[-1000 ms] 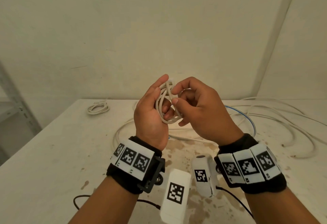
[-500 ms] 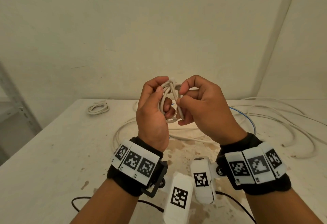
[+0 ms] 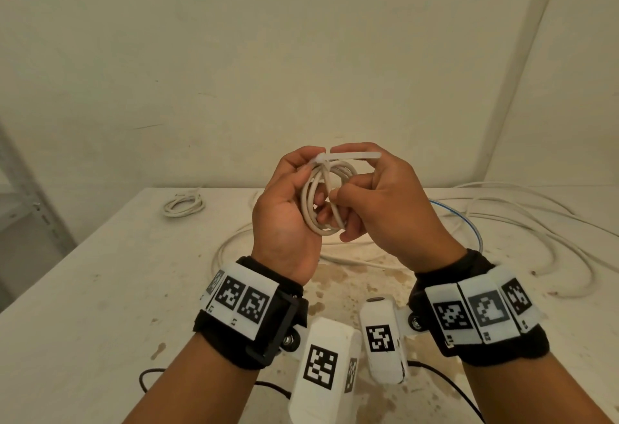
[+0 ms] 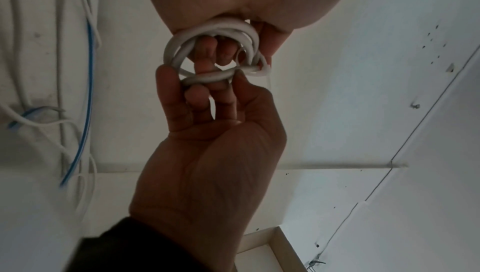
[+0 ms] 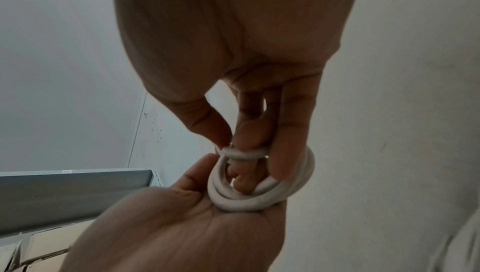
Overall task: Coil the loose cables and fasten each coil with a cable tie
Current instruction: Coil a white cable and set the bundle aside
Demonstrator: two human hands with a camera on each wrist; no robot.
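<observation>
i count two coils: one coil (image 3: pixel 323 199) at frame centre, gripped between my left hand (image 3: pixel 284 212) and right hand (image 3: pixel 385 209), cable tie (image 3: pixel 351 155) across its top; second coil (image 3: pixel 183 205) on table (image 3: pixel 83 289), upper left.

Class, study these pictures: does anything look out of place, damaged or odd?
Brown stains blotch the table under the hands. The cable tie on the held coil has its tail sticking out sideways, untrimmed. Loose cables sprawl uncoiled at right.

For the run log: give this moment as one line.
left hand: holds cable coil | right hand: pulls cable tie tail | tie: looped round coil
</observation>
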